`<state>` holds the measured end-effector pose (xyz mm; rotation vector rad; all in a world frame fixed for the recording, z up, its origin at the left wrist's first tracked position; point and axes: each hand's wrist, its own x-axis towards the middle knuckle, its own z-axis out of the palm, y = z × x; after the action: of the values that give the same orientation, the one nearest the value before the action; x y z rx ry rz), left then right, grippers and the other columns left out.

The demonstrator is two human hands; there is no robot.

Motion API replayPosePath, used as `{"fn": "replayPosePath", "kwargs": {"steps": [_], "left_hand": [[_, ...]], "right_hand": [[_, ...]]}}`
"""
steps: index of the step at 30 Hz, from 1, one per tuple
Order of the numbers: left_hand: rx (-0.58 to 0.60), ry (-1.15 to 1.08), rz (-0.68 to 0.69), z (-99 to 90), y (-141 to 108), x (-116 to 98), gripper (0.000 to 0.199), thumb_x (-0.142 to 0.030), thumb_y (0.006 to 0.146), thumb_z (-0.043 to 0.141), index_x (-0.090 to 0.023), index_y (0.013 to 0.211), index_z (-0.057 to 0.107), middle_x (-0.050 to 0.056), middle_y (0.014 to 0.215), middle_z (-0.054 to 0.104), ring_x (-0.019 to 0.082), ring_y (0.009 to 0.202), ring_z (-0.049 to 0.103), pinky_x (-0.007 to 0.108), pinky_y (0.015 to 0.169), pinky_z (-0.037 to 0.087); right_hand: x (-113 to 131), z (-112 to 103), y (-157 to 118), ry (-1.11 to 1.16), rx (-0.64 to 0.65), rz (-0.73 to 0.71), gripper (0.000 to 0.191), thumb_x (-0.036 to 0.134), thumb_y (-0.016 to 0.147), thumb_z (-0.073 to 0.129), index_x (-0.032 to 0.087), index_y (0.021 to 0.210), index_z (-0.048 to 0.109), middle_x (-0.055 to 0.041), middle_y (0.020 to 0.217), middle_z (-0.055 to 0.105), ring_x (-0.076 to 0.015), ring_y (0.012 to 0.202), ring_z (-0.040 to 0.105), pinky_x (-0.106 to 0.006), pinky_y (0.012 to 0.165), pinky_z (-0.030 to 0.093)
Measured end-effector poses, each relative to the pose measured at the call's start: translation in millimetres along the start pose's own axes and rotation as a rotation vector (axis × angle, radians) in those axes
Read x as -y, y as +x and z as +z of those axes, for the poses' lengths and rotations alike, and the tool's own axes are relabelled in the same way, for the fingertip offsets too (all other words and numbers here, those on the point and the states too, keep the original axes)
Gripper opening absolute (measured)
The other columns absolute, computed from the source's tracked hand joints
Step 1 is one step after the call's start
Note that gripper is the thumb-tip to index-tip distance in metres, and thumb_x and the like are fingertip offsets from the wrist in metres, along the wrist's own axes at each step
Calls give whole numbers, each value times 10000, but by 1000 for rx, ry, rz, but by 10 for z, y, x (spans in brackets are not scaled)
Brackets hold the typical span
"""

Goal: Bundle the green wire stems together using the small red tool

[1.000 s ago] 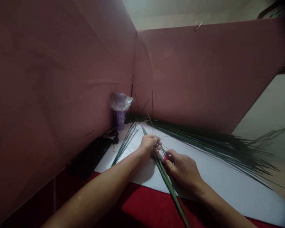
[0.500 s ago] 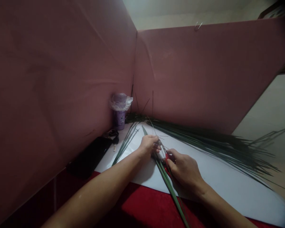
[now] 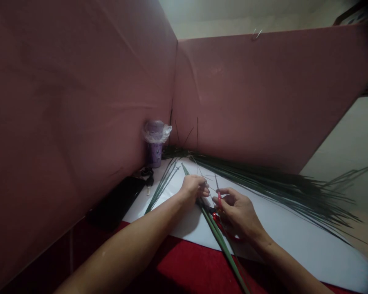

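My left hand (image 3: 195, 187) is closed in a pinch on a thin leaf strip (image 3: 197, 163), which reaches up and away from the fingers. Just right of it, my right hand (image 3: 241, 212) grips red-handled scissors (image 3: 219, 200). One slim blade points up from the fingers, apart from my left hand; the rest of the scissors is partly covered by the hand. Long green leaves (image 3: 216, 234) run from beyond my left hand, under it, down toward the front edge. Part of a dark piece shows between the hands, too small to make out.
A big pile of long green leaves (image 3: 263, 179) lies along the back of the white board (image 3: 294, 241). Several cut leaves (image 3: 162, 190) lie on the left, near keys (image 3: 148, 190), a black flat device (image 3: 119, 204) and a purple cup (image 3: 155, 155) with plastic wrap. Pink partitions (image 3: 248, 98) enclose the corner.
The scissors have moved right, away from my left hand, and the blade now points more steeply up. My right hand's fingers have opened somewhat around the handle. My left hand stays nearly in place.
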<state>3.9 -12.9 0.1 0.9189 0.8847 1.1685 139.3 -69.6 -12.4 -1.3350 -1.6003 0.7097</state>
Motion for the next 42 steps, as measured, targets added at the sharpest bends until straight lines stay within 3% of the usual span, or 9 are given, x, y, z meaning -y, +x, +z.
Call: {"fn": "replayPosePath", "kwargs": {"steps": [7, 12, 17, 28, 35, 42], "left_hand": [[39, -2, -21, -1, 4, -6, 110, -46, 718, 472, -93, 621, 495, 63, 591, 560, 93, 437, 530, 206, 438, 429], [47, -14, -34, 10, -4, -13, 92, -54, 732, 494, -103, 655, 489, 48, 600, 554, 96, 463, 540, 221, 477, 457], [65, 8, -42, -3, -17, -9, 59, -86, 727, 503, -106, 672, 507, 53, 636, 554, 102, 488, 536, 214, 440, 424], [140, 59, 9, -9, -74, -6, 92, -166, 670, 608, -98, 673, 546, 54, 647, 567, 77, 479, 473, 190, 399, 367], [113, 85, 44, 9, -59, -16, 84, -107, 658, 590, -98, 591, 540, 29, 571, 536, 68, 445, 464, 181, 391, 343], [144, 68, 50, 8, -57, -27, 69, -46, 655, 519, -83, 654, 578, 45, 596, 566, 78, 458, 493, 197, 423, 379]], "right_hand": [[9, 29, 33, 312, 64, 111, 349, 375, 611, 706, 147, 854, 601, 31, 521, 553, -92, 431, 461, -201, 394, 342], [27, 24, 30, 402, 84, 82, 334, 317, 590, 732, 151, 852, 608, 15, 577, 598, -101, 486, 516, -209, 445, 388], [-30, 27, 46, 349, 62, 20, 317, 315, 635, 705, 160, 889, 595, -12, 668, 643, -148, 615, 587, -256, 562, 447], [-14, 20, 18, 241, 64, -40, 313, 331, 688, 657, 149, 934, 590, -25, 689, 640, -180, 668, 604, -284, 599, 467], [1, 8, 8, 118, 2, -65, 271, 336, 718, 617, 164, 925, 591, -23, 699, 640, -165, 638, 587, -265, 572, 450], [-11, 16, 16, 132, -6, -79, 268, 346, 714, 615, 165, 911, 603, -35, 742, 665, -169, 657, 604, -267, 592, 457]]}}
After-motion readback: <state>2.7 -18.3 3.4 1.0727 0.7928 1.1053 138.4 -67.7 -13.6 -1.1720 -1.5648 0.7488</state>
